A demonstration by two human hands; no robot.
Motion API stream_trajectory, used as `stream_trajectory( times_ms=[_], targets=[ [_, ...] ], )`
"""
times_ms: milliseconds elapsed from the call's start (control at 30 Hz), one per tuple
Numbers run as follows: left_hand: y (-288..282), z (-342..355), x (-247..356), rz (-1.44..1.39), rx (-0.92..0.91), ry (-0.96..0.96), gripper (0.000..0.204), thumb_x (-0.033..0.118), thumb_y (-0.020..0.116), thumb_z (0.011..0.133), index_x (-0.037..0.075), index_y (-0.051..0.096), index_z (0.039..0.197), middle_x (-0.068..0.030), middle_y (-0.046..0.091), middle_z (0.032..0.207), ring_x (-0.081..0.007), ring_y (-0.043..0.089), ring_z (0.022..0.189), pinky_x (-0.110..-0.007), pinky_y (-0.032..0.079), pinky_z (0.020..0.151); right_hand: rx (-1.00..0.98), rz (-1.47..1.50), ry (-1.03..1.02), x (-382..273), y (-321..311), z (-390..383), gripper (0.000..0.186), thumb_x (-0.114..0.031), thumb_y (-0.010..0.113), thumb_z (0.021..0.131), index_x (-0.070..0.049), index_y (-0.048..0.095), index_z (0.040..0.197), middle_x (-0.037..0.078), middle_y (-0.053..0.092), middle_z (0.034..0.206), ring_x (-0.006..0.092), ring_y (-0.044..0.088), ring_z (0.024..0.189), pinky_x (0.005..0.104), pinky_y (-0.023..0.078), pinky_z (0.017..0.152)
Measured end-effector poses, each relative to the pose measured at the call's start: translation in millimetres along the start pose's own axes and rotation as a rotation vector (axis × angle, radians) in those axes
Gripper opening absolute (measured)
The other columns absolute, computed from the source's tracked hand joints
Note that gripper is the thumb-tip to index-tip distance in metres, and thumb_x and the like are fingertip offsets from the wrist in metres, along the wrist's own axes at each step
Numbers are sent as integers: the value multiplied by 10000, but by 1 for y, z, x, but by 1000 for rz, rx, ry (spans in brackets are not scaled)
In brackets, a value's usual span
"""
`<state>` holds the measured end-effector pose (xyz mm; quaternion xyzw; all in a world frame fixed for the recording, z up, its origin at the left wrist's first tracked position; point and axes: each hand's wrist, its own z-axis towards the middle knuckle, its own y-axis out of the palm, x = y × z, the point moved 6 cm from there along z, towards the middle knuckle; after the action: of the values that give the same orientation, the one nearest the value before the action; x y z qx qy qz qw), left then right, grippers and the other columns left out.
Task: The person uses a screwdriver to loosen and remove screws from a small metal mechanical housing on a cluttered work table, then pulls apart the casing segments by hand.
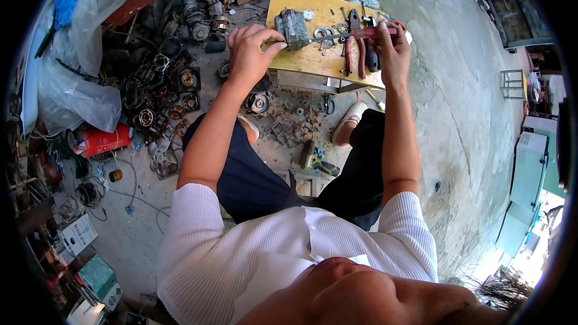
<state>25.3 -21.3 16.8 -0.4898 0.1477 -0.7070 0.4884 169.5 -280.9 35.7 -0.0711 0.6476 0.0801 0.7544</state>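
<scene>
A grey, finned electric motor [295, 29] lies on the yellow tabletop [322, 3]. My left hand [251, 48] is at its left end, with thumb and forefinger closed on that end; exactly what part they pinch is hidden. In my right hand [392, 54] is a screwdriver [365, 33] with a red handle. Its long shank points left, and the tip reaches the motor's right end. Below the screwdriver rest red-handled pliers [355, 57]. Metal rings [325, 33] and small fasteners lie between the motor and the pliers.
A heap of motor parts [162, 78] covers the floor at the left, beside a red cylinder [103, 140] and clear plastic sheeting [78, 93]. A cordless drill [318, 159] lies between my legs. Concrete floor [457, 114] stretches to the right, past a small stool [513, 84].
</scene>
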Motion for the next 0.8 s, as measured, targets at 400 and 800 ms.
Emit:
stream_trajectory(
  times_ms=[400, 800],
  targets=[
    [-3, 1, 5, 37, 35, 60, 169, 233, 796, 740, 131, 723, 854, -20, 644, 884, -238, 593, 940, -403, 358, 953, -4, 59, 116, 28, -2, 8, 264, -281, 614, 972, -25, 602, 1034, 53, 659, 848, 108, 634, 724, 238, 543, 677],
    [0, 0, 1, 9, 49, 63, 137, 237, 797, 732, 158, 736, 826, 2, 633, 857, -249, 568, 967, -466, 301, 1018, 48, 94, 337, 43, -2, 10, 373, -349, 649, 943, 24, 648, 937, 62, 676, 791, 95, 616, 649, 210, 506, 596]
  ],
)
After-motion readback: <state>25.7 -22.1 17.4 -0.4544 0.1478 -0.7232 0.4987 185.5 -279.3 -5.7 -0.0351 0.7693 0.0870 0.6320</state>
